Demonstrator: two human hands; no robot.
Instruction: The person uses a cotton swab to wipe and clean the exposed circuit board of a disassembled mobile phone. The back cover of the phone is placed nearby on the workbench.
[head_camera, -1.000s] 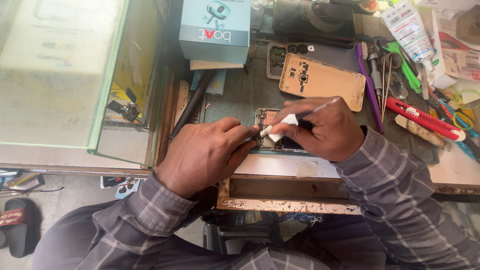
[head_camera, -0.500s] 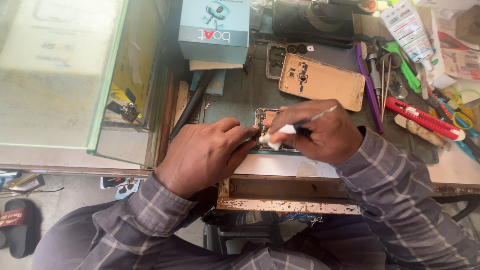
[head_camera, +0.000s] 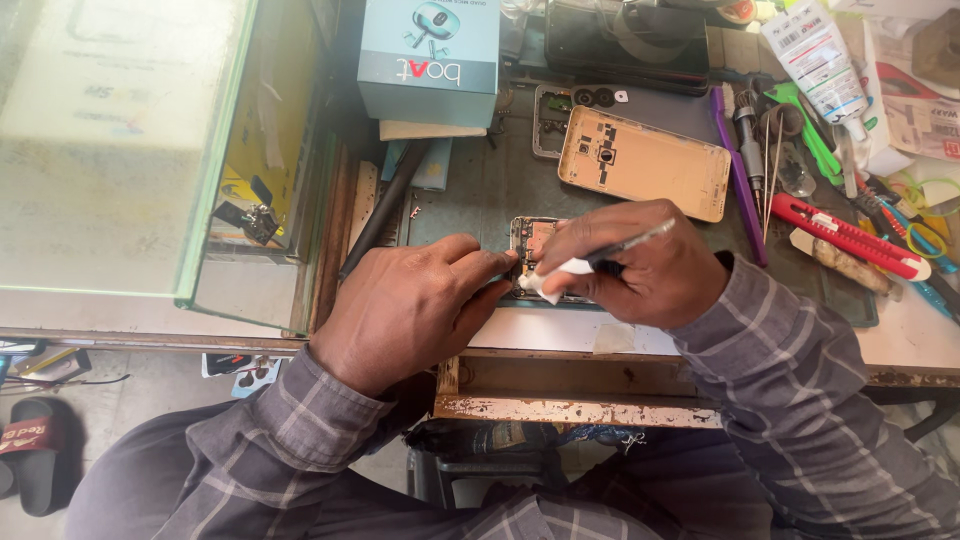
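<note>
An opened phone (head_camera: 536, 240) with its circuit board showing lies on the dark work mat, mostly covered by my hands. My left hand (head_camera: 410, 305) rests on the mat with its fingertips pressed on the phone's left edge. My right hand (head_camera: 640, 265) grips a thin metal tool (head_camera: 628, 244) with a white wrapped tip, and that tip touches the phone's lower left part. The phone's tan back cover (head_camera: 645, 163) lies apart on the mat beyond my right hand.
A light blue box (head_camera: 430, 55) stands at the back. A glass display case (head_camera: 130, 150) fills the left. A red utility knife (head_camera: 850, 235), a purple pry stick (head_camera: 735, 170), green tools and a white tube (head_camera: 818, 55) crowd the right. A sandal (head_camera: 30, 440) lies on the floor.
The white tool tip in my right hand has shifted a little down and left across the phone. My left hand has stayed in place.
</note>
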